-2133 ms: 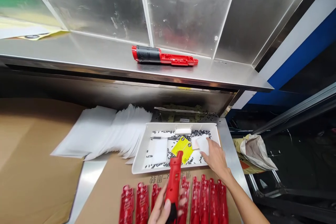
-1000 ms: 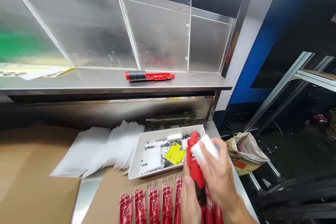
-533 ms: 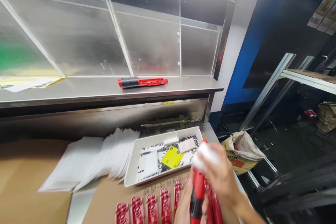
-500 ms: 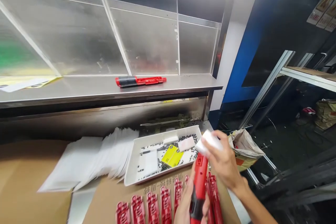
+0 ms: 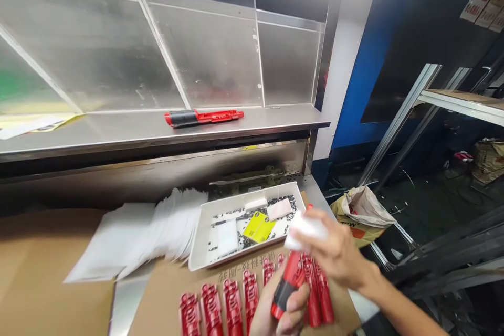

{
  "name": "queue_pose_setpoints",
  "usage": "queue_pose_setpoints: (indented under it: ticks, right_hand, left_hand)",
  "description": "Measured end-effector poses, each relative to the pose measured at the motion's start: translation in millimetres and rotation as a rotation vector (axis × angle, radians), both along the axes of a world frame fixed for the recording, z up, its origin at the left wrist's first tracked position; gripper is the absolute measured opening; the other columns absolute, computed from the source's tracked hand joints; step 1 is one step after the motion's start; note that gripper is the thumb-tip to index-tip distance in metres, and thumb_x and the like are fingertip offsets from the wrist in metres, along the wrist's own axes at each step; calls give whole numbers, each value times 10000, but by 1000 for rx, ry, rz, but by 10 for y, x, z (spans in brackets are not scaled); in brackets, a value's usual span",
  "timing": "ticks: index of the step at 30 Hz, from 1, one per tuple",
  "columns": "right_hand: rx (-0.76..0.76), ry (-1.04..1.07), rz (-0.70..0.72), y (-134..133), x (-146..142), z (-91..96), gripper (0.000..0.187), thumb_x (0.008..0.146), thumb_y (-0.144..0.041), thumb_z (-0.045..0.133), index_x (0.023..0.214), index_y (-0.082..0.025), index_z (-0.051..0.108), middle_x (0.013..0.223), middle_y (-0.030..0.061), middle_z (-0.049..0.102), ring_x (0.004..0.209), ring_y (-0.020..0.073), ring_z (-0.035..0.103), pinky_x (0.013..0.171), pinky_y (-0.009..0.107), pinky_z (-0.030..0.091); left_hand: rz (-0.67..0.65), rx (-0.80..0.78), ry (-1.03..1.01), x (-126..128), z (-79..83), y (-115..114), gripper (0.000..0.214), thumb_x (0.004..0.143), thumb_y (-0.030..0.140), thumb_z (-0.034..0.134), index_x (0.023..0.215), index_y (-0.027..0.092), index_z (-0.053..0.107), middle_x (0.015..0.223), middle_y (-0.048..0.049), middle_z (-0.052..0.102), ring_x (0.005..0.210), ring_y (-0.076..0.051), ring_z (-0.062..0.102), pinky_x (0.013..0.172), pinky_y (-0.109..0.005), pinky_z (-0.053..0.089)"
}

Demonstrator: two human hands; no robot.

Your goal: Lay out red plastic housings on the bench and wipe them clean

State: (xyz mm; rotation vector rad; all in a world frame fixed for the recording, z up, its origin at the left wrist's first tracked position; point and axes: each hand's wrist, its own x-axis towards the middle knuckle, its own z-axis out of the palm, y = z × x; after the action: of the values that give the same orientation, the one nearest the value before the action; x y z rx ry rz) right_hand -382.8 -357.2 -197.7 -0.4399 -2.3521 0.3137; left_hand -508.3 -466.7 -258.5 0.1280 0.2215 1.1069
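My left hand (image 5: 281, 315) is closed tight around a red and black tool (image 5: 289, 286), just below the white tray (image 5: 252, 194). My right hand (image 5: 334, 254) pinches a white sponge (image 5: 305, 231) in its fingers, just past the tray's corner. Red parts (image 5: 212, 310) lie in a row on brown cardboard (image 5: 165, 294) below the tray. A yellow card (image 5: 259, 227) and small black bits (image 5: 281, 202) lie inside the tray.
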Motion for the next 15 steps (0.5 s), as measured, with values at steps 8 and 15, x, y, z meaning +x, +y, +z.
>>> queue_pose_setpoints:
  ticks: [8,15]
  right_hand:
    - [-5,-49,18,-17,-3,-48,305,929,-276,481,1165,-298,672,1231,98,608,911,209,673,734,331,580]
    - [85,-18,67,-24,13,-57,328,938,-336,458,1205,-313,647,1225,107,588,896,212,674,679,318,586]
  left_hand:
    - [83,-66,30,6,17,-29,458,696,451,790,517,103,551,362,64,415,273,18,303,287,-75,222]
    - [233,-119,367,19,-39,-34,469,764,525,697,556,112,610,455,4,531,318,-25,438,330,-111,302]
